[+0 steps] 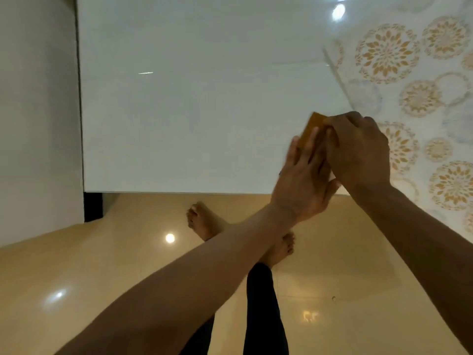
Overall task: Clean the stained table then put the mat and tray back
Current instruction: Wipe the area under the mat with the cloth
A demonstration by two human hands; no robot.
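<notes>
Glossy white bench (194,111) fills the head view. Near its front edge, toward the right, the right hand (358,152) has its grip closed around an orange sponge (313,125), while the left hand (304,175) lies flat with straight fingers against it. A floral-patterned mat (409,80) covers the bench's right end.

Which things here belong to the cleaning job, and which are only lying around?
Belong to the job:
white table
orange cloth or sponge, held between left hand and right hand
patterned mat, pushed to the table's right side

Only there:
tiled floor
wall
</notes>
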